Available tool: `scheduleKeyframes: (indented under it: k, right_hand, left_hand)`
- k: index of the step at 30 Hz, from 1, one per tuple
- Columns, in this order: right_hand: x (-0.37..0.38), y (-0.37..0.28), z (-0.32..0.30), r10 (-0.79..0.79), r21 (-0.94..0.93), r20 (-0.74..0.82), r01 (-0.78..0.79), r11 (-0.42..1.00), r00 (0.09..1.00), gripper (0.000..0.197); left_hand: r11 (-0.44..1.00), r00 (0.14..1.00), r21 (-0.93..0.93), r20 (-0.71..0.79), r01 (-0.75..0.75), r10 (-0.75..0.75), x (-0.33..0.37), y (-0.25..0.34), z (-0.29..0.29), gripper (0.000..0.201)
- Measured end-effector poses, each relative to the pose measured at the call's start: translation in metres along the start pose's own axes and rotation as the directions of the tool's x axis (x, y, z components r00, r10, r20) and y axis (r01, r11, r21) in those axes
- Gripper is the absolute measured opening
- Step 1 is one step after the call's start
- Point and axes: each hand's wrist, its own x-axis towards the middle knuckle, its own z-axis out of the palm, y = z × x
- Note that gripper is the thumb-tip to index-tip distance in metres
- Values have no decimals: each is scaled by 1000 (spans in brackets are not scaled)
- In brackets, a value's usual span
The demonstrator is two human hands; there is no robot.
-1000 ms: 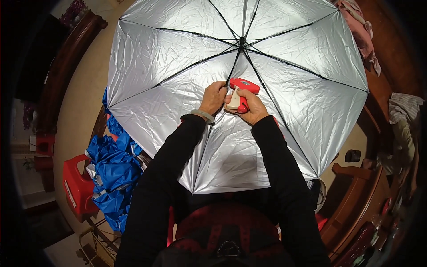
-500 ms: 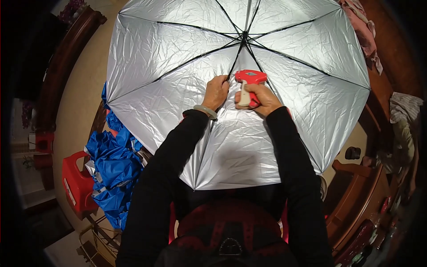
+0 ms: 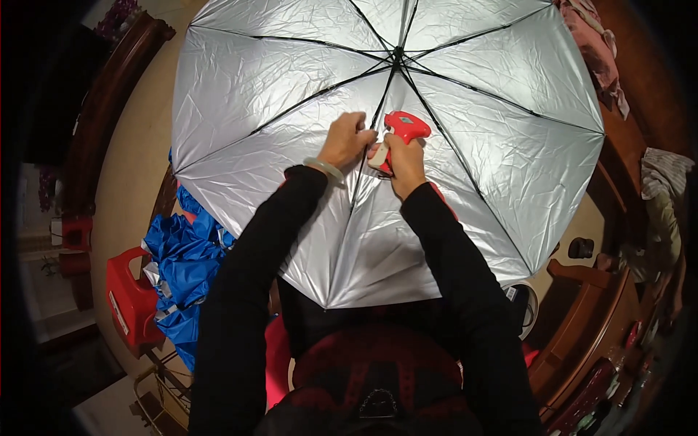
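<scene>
Right hand (image 3: 409, 161) is gripping a red gun-shaped tool (image 3: 411, 126) — silver umbrella (image 3: 520, 171) spreading beneath.
Left hand (image 3: 342, 142) is sitting at nine o'clock — any pinch unclear.

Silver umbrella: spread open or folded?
Spread open: black ribs fan out from the central hub, with the silver canopy stretched between them.

10 o'clock: purple flowers (image 3: 122, 14) by dark wooden furniture (image 3: 132, 64). 8 to 9 o'clock: crumpled blue fabric (image 3: 185, 280), red plastic item with handle opening (image 3: 138, 311) just beside. 2 o'clock: pink cloth (image 3: 590, 45). 3 o'clock: striped cloth (image 3: 665, 171), draped. 4 o'clock: brown wooden seat-like piece (image 3: 598, 309).
</scene>
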Motion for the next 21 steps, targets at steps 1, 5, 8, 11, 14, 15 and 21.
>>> scheduleKeyframes:
  k: [1,5,8,11,14,15,21]
  right_hand:
    - [2,4,5,-5,-21,-53,4,1000,999,18]
    - [-2,5,8,19,-39,-98,-23,999,995,19]
    - [-3,-1,3,60,10,-67,-60,998,996,20]
    - [-3,-20,-7,112,101,-3,-111,989,994,22]
    - [-9,-51,-20,259,356,181,-309,882,949,25]
    - [-10,-58,-25,255,354,184,-306,884,949,25]
    - [6,-43,-42,309,250,341,-403,880,888,26]
  left_hand:
    - [961,990,-245,79,129,-113,-6,1,6,21]
    - [836,953,-463,88,296,-289,-12,2,17,22]
    - [824,937,-447,134,348,-324,-7,11,19,23]
    - [891,960,-361,75,277,-268,1,15,22,24]
    - [982,994,-171,-66,76,-89,12,19,22,25]
    - [984,995,-162,-57,73,-83,14,25,22,25]
    - [981,994,-170,-31,97,-103,5,28,24,27]
